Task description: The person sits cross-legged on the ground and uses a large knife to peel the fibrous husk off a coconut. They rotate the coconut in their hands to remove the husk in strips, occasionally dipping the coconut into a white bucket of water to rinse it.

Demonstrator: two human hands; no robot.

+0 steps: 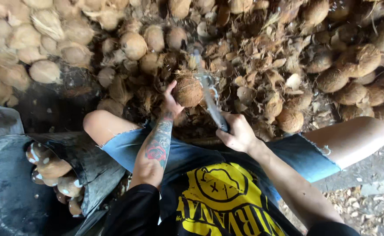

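Hands [240,133] flank coconut [188,91] — left gripping; right wielding blade [209,94].

Ground [61,109]: heaped coconuts [48,35], husk scraps [261,61].

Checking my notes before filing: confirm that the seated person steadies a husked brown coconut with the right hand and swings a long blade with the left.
The hands are swapped. In the head view the left hand steadies the husked brown coconut, and the right hand grips the long blade. The person is indeed seated.
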